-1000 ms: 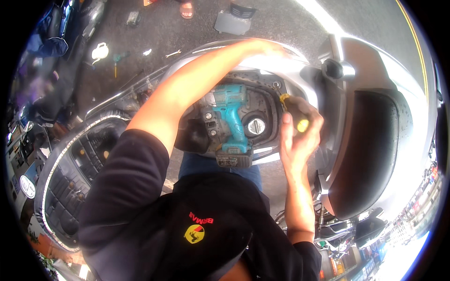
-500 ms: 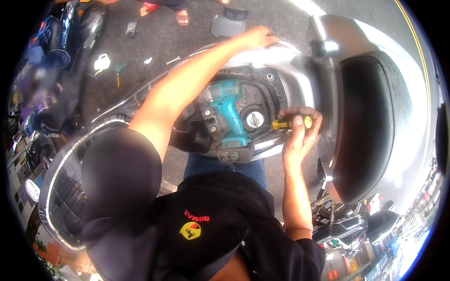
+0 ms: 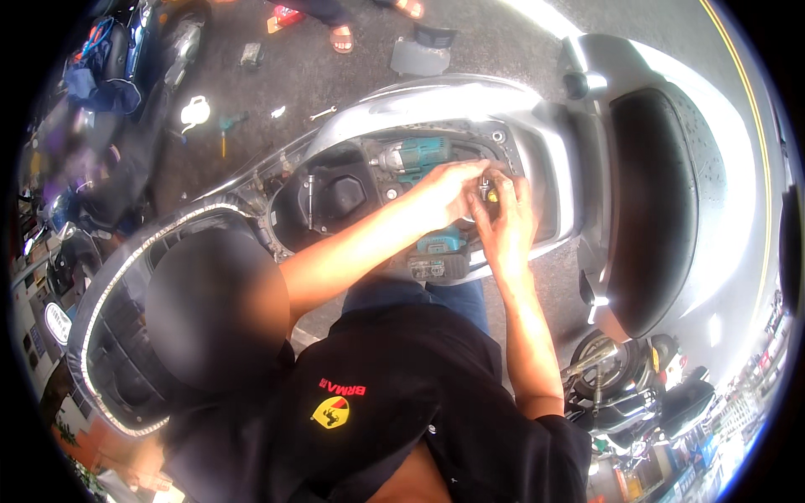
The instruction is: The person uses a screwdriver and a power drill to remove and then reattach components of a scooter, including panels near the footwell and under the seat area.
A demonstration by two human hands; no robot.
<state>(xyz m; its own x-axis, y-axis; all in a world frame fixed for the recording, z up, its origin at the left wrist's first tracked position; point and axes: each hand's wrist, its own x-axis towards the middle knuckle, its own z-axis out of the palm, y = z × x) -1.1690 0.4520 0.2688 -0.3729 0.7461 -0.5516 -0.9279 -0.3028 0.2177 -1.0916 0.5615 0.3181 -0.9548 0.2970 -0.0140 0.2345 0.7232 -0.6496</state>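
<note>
My left hand [image 3: 458, 186] is closed at the right hand, over the scooter's open centre section [image 3: 537, 155]; what it holds is too small to make out. My right hand [image 3: 507, 210] grips a small yellow-handled tool [image 3: 492, 196] with a metal part at its top. Under both hands lies a teal cordless power tool [image 3: 423, 153] with a black battery [image 3: 438, 265], partly hidden by them and my left forearm. To its left is a black moulded recess [image 3: 340, 189] with a slim silver bar [image 3: 311, 201] in it.
A raised seat [image 3: 117, 310] is at left, a dark padded seat [image 3: 650, 210] at right. On the pavement lie a wrench [image 3: 323, 111], white jug [image 3: 194, 113] and grey panel [image 3: 419, 57]. Another person's sandalled foot [image 3: 341, 39] is beyond; other scooters [image 3: 117, 63] stand around.
My left hand has come down from the scooter's far edge to meet my right hand, which has moved slightly left. The power tool's grip is now covered; more of the black recess shows.
</note>
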